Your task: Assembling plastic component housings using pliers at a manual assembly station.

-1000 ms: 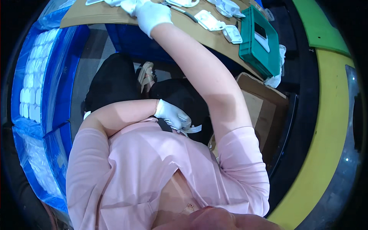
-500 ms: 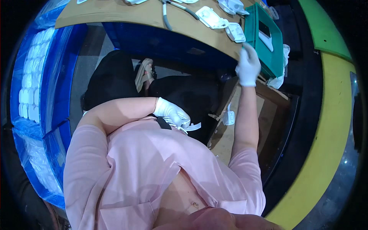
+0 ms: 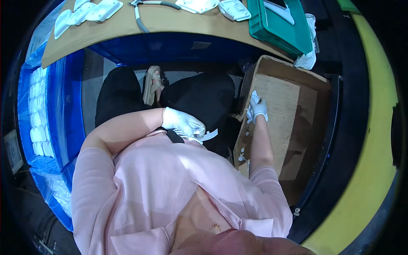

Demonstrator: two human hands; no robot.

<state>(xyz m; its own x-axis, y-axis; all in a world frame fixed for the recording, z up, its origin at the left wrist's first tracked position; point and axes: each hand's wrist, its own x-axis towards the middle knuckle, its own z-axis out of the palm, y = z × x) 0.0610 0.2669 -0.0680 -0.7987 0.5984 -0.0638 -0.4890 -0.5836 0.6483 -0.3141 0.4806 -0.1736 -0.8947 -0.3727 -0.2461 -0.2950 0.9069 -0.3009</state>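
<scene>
My left hand (image 3: 182,121), in a white glove, rests in my lap with curled fingers. A white strip (image 3: 210,135) sticks out beside its fingertips, and a small black piece (image 3: 174,136) lies below the wrist; what the fingers hold is mostly hidden. My right hand (image 3: 257,111), also gloved, reaches into the cardboard box (image 3: 293,71) at my right. Its fingers are closed on a small white plastic piece (image 3: 255,97) near the box's left wall. Small white scraps (image 3: 242,155) lie in the box nearer to me.
On the cardboard-covered table (image 3: 85,36) lie grey-handled pliers (image 3: 139,19) and several white moulded plastic parts (image 3: 104,9). A green crate (image 3: 276,35) stands at the table's right end. Blue bins (image 3: 63,106) with stacked white parts (image 3: 39,112) stand at my left.
My right hand has come down from beside the green crate into the cardboard box and closed on the white plastic piece. My left hand stays in my lap. The view has shifted.
</scene>
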